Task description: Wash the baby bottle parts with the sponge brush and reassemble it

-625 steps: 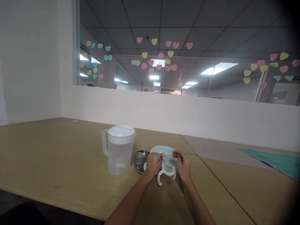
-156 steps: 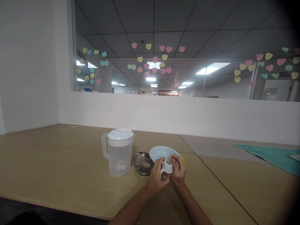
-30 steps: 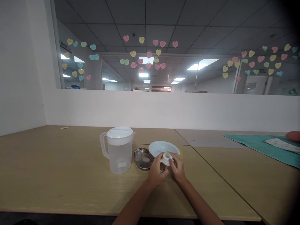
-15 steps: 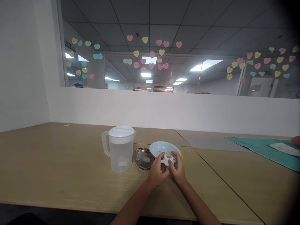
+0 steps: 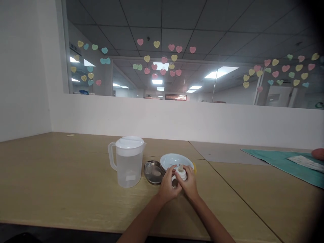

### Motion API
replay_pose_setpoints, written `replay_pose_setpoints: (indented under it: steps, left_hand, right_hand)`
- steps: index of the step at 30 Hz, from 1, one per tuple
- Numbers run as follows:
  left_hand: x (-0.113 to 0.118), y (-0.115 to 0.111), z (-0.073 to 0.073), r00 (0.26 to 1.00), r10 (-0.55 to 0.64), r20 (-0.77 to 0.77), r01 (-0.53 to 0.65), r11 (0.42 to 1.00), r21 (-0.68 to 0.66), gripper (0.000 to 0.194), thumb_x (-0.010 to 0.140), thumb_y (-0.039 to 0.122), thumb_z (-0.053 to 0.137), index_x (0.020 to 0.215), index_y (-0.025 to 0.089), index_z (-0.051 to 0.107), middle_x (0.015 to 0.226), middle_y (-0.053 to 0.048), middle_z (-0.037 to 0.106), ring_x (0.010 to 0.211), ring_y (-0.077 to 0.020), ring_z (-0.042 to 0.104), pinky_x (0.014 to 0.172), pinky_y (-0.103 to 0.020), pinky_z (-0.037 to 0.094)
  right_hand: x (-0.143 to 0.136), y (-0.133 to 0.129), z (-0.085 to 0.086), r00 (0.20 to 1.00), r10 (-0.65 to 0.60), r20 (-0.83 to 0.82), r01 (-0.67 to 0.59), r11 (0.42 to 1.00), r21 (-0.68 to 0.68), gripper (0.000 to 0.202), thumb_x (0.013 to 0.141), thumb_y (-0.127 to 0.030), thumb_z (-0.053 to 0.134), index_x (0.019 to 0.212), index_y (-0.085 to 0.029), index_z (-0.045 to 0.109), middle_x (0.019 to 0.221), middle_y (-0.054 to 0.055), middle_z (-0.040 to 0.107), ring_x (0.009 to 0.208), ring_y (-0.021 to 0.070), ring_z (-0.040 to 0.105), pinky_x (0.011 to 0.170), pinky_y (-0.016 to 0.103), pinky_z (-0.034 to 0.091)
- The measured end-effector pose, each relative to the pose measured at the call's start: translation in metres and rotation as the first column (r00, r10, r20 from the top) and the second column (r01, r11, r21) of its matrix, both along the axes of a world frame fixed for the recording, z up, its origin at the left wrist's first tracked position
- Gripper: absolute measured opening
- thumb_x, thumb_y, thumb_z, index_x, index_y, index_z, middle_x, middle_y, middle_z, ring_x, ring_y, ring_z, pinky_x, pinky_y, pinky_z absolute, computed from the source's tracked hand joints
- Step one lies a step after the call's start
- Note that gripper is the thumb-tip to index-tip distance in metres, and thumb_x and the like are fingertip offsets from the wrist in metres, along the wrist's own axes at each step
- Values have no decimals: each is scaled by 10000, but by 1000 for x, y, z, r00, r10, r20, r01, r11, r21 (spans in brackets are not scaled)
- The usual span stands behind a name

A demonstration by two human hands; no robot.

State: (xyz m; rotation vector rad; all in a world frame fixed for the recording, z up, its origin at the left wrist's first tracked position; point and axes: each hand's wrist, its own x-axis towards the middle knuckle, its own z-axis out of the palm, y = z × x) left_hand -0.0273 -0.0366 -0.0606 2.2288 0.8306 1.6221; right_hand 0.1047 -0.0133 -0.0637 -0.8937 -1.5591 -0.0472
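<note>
Between my hands is a baby bottle with a pale translucent teat on top, a white collar and a white side handle; its lower part is hidden. My left hand is closed round its left side, at the handle. Fingers and thumb of my right hand grip the collar from the right. Just behind stands a white basin. To the left, a metal kidney dish holds a small clear cap.
A lidded clear plastic jug stands left of the dish. Something yellow shows beside the basin. At the right lie a teal cloth and a white packet, near part of another person's hand. The table meets a white wall.
My right hand has shifted round the collar, its thumb now across the front. The bottle has turned slightly in my hands. The camera view has moved a little.
</note>
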Motion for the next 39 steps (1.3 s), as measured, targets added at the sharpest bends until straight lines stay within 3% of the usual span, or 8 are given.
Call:
replay_pose_setpoints:
  steps: [6, 9, 19, 23, 27, 31, 39]
  left_hand:
    - [0, 3, -2, 1000, 17, 9, -16, 998, -68, 685, 698, 153, 581, 1341, 184, 345, 1189, -94, 536, 1020, -207, 549, 887, -356, 476]
    - [-4, 3, -1, 999, -39, 6, 39, 995, -96, 661, 736, 192, 568, 1357, 177, 341, 1183, -95, 550, 1000, -207, 559, 868, -350, 471]
    - [-5, 7, -2, 982, -112, 152, 141, 970, -196, 546, 768, 116, 438, 1305, 213, 415, 1157, -45, 632, 1045, -194, 580, 946, -353, 433]
    - [-5, 7, 1, 985, -93, 144, 124, 967, -222, 500, 778, 117, 407, 1267, 214, 452, 1147, -39, 650, 1046, -195, 584, 951, -358, 432]
    - [-7, 5, 1, 987, -121, 106, 140, 972, -190, 499, 841, 194, 445, 1337, 203, 386, 1207, -64, 610, 1097, -208, 558, 987, -379, 408]
    - [-6, 4, -2, 999, -53, 2, 53, 986, -160, 629, 795, 302, 602, 1363, 191, 356, 1262, -105, 543, 1132, -237, 518, 988, -415, 414]
    - [-2, 5, -4, 1000, 4, -27, -7, 994, -108, 676, 743, 214, 622, 1356, 198, 337, 1183, -98, 560, 1065, -220, 543, 910, -376, 471]
  right_hand:
    - [7, -3, 0, 982, 181, -59, -183, 983, -34, 296, 913, -399, 422, 1013, -219, 634, 922, 59, 593, 890, 216, 542, 796, 366, 431]
    - [9, -2, -1, 968, 231, -101, -235, 972, -27, 294, 910, -384, 423, 1021, -217, 637, 953, 63, 617, 918, 220, 545, 827, 375, 424]
    - [9, 1, -2, 964, 223, -143, -230, 973, -33, 264, 872, -385, 483, 985, -214, 649, 947, 64, 646, 893, 229, 557, 811, 380, 430]
    - [9, 1, -2, 965, 222, -137, -229, 973, -34, 272, 880, -382, 471, 996, -216, 653, 963, 64, 652, 911, 232, 553, 821, 382, 425]
    - [9, 1, -2, 963, 241, -120, -248, 968, -40, 277, 893, -377, 451, 1011, -219, 645, 971, 58, 646, 925, 228, 549, 835, 379, 420]
    - [8, -1, -1, 968, 223, -116, -229, 973, -36, 264, 893, -394, 447, 955, -215, 630, 929, 57, 633, 891, 219, 550, 801, 364, 432]
    - [8, -4, 0, 991, 112, -77, -112, 994, -5, 220, 869, -408, 489, 900, -211, 583, 869, 42, 600, 840, 202, 536, 758, 343, 433]
